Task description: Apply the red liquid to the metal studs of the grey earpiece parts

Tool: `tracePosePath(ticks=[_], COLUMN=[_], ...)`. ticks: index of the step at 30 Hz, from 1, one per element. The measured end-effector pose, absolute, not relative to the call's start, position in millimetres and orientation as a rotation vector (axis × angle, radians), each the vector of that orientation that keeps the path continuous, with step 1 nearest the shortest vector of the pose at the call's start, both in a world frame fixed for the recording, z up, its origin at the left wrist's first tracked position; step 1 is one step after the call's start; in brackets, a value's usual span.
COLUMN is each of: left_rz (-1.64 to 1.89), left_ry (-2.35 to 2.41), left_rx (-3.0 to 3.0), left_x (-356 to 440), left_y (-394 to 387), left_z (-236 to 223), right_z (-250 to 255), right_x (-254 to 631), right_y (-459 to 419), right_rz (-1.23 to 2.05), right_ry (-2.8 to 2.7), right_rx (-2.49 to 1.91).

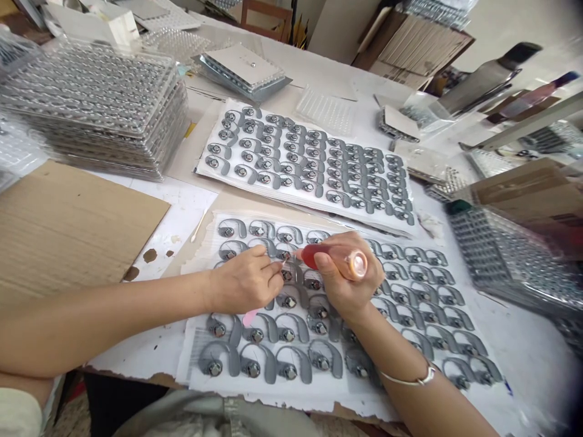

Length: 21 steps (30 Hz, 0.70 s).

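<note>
The right hand [350, 274] wraps closed around a red-handled tool [316, 257], its tip pointing toward 9 o'clock and the left hand [246, 281], whose fingers [273, 267] draw into a narrow pinch beside one grey hook-shaped part [286, 274]; whether they hold it, I cannot tell. That part lies among rows of similar parts on the lower sheet [314, 394], some hidden beneath the hands. The upper sheet [387, 220], at 12 o'clock, is filled with rows of the same parts. Nothing shows which parts have been worked on and which remain. Clear trays [91, 103] stand stacked at 10 o'clock, with another stack [492, 255] at 3 o'clock.
</note>
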<state>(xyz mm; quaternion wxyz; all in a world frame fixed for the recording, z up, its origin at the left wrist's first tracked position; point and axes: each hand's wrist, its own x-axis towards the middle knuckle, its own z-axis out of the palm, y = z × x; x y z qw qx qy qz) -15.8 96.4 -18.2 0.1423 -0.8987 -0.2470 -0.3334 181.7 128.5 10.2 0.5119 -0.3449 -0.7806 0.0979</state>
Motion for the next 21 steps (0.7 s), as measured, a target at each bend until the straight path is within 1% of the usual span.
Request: tracePosePath(ticks=[14,21], left_rz=[-0.990,-0.979], left_ry=[-0.732,-0.729], left_rx=[-2.575,-2.580], left_x=[-15.5,-16.6], left_y=[96.5,96.3], left_z=[-19.6,-17.4], right_z=[8.7,5.8], right_x=[184.3,187.2], right_y=[129.0,127.7], right_rz=[0.190,0.170], right_ry=[-1.879,-1.783], right_rx=[-0.814,-0.787])
